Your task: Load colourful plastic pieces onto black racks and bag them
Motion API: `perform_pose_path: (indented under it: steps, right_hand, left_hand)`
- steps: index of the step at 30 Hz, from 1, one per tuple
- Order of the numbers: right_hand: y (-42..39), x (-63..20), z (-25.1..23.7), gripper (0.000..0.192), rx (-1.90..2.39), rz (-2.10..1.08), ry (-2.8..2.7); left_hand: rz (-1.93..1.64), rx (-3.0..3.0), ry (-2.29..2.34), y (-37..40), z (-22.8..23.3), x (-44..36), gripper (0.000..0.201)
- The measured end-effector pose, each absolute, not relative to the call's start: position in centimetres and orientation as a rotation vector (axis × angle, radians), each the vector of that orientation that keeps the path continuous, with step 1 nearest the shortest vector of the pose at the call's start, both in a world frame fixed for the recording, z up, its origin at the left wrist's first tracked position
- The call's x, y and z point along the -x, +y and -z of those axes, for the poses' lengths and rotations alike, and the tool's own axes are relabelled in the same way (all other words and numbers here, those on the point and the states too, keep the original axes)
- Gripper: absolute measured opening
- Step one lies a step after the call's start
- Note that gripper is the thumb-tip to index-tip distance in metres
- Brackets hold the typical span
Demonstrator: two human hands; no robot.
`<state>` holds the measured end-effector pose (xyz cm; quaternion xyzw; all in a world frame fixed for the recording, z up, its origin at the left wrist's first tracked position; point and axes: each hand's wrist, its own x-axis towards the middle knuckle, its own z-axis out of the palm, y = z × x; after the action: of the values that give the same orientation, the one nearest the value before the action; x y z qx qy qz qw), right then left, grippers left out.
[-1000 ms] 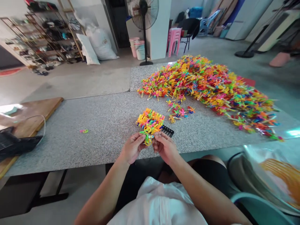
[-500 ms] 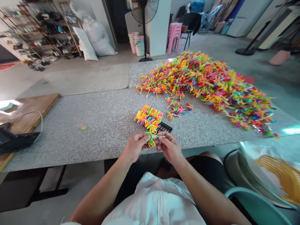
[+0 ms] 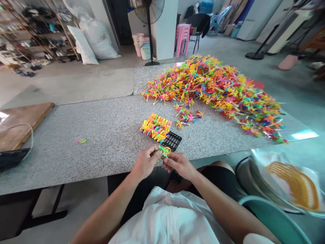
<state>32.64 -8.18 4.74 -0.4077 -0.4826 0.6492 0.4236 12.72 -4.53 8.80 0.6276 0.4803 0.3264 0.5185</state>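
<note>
Between my two hands, at the near edge of the stone-topped table, is a small green and yellow plastic toy piece with a ring. My left hand pinches its left side between thumb and fingers. My right hand is closed at its lower right, fingertips touching it. Just beyond them lies a black plastic grid tray. Its left part is covered by rows of colourful toy pieces, mostly yellow and orange on top.
A large heap of similar pieces spreads over the table's right side, with a small cluster before it. One pink and green piece lies at left, near a wooden board. A teal tub stands at lower right.
My view has swung slightly right, so the scene sits further left. The toy piece has turned in my fingers, its yellow ring now pointing up and right. More of the tray's grid shows.
</note>
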Motion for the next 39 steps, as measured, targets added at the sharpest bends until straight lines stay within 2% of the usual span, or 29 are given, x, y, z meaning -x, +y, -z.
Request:
perform_pose_path:
  steps: [6, 9, 10, 13, 18, 22, 26, 31, 39]
  right_hand:
    - [-8.1, -34.8, -4.3, 0.035, 0.863, -1.897, -1.364]
    - [-8.6, -35.0, -3.6, 0.031, 0.850, -1.969, -1.382]
    - [-8.5, -35.3, -3.4, 0.030, 0.874, -1.955, -1.372]
    - [-6.5, -36.9, -2.8, 0.028, 1.042, -1.717, -1.312]
    - [0.6, -38.8, -2.1, 0.023, 1.448, -1.198, -1.127]
    - [4.6, -37.7, -1.5, 0.012, 1.678, -1.129, -1.321]
    - [5.6, -36.6, -0.9, 0.008, 1.675, -0.988, -1.533]
    - [5.7, -36.5, -0.6, 0.009, 1.766, -0.742, -1.760]
    - [5.7, -36.4, -0.7, 0.012, 1.786, -0.725, -1.791]
  left_hand:
    - [-0.518, -1.733, 0.891, -2.9, -9.2, -11.4, 0.023]
    - [-0.512, -1.663, 0.886, -3.3, -8.7, -11.6, 0.020]
    - [-0.545, -1.620, 0.918, -3.4, -8.3, -11.5, 0.024]
    - [-0.702, -1.521, 1.105, -2.6, -6.4, -10.6, 0.041]
    - [-1.027, -1.649, 1.540, 1.0, -3.3, -8.2, 0.047]
    - [-1.136, -2.112, 1.482, 2.4, -3.9, -9.6, 0.037]
    - [-1.032, -2.401, 1.314, 2.4, -5.7, -13.7, 0.038]
    - [-0.889, -2.409, 1.523, 2.5, -5.2, -17.9, 0.045]
    - [-0.966, -2.367, 1.658, 2.4, -3.4, -19.6, 0.029]
